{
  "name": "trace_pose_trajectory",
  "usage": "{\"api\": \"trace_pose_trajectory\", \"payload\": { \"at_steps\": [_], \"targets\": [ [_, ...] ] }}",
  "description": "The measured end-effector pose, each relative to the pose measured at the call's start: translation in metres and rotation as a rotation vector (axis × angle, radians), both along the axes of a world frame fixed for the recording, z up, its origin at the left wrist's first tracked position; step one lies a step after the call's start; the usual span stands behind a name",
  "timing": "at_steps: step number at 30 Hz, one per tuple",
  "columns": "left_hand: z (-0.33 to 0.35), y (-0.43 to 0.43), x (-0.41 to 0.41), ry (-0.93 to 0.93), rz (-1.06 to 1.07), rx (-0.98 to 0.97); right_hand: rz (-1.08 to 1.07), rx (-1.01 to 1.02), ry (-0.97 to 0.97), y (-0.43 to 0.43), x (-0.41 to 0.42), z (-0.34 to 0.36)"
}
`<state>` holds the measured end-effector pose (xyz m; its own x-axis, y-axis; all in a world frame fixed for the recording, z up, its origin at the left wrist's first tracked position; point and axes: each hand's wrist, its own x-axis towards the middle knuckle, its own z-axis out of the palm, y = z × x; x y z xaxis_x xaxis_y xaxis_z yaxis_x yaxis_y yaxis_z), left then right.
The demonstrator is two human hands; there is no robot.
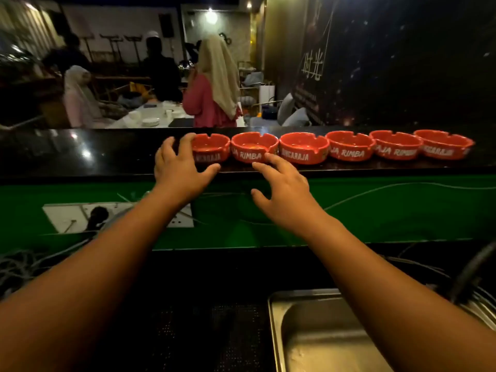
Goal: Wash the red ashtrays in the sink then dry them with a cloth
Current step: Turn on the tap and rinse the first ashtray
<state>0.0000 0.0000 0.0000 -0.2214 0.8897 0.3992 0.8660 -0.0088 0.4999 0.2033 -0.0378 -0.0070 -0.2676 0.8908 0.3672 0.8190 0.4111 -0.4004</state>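
Observation:
Several red ashtrays with white lettering stand in a row on the black counter top [80,154]. My left hand [179,167] reaches the leftmost ashtray [212,149]; its fingers curl at the left rim and the thumb lies along the front base. The ashtray still sits on the counter. My right hand [284,191] is spread open just in front of the second ashtray [253,149], fingertips near its base. The other ashtrays [349,147] continue to the right. The steel sink [272,318] is at the lower right, below my right forearm.
A dark tap [472,272] rises at the sink's right. A white socket panel with a plug [118,216] and loose cables sit on the green wall under the counter. Beyond the counter, people stand and sit around a table with plates [150,120].

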Motion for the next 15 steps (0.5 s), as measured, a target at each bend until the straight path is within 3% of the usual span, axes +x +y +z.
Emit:
{"api": "trace_pose_trajectory", "payload": {
  "at_steps": [5,15],
  "targets": [
    [0.000,0.023,-0.010,-0.109,0.044,-0.132,-0.028,-0.112,-0.158,0.006,-0.010,-0.016],
    [0.003,0.027,-0.007,-0.091,0.035,0.001,-0.008,-0.113,-0.001,0.007,-0.012,-0.025]
  ]
}}
